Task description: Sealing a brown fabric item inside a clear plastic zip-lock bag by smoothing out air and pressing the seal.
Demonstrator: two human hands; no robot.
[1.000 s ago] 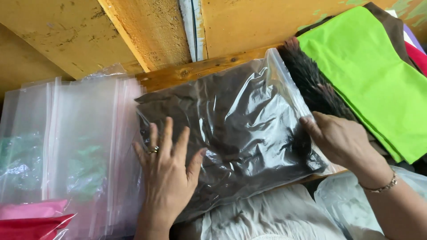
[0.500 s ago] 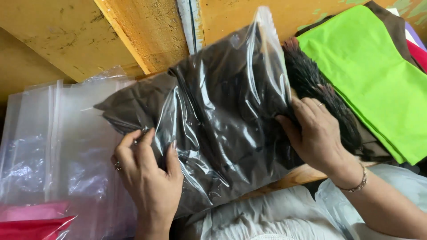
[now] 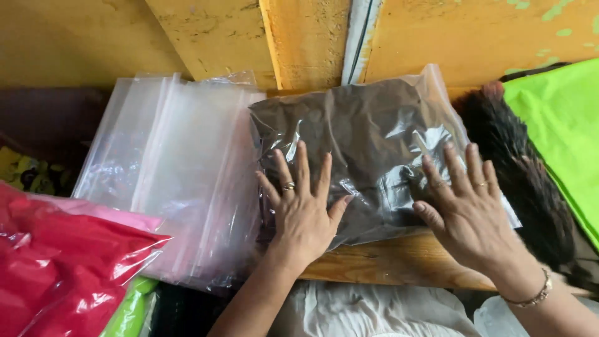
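A clear plastic bag with a dark brown folded garment [image 3: 362, 134] lies flat on a wooden board [image 3: 399, 259]. My left hand [image 3: 302, 209] presses palm-down on the bag's near left part, fingers spread, a ring on one finger. My right hand [image 3: 465, 209] lies flat on the bag's near right corner, fingers apart, a bracelet at the wrist. Neither hand grips anything.
A stack of empty clear bags [image 3: 181, 168] lies left of the packed bag. A red packed bag [image 3: 62, 268] sits at the near left. Dark furry cloth [image 3: 524, 168] and bright green fabric [image 3: 561, 118] lie to the right. Yellow painted planks [image 3: 299, 37] stand behind.
The packed bag was lifted and tilted half a second ago; now it lies flat on the board again, with both hands moved from its edges onto its top.
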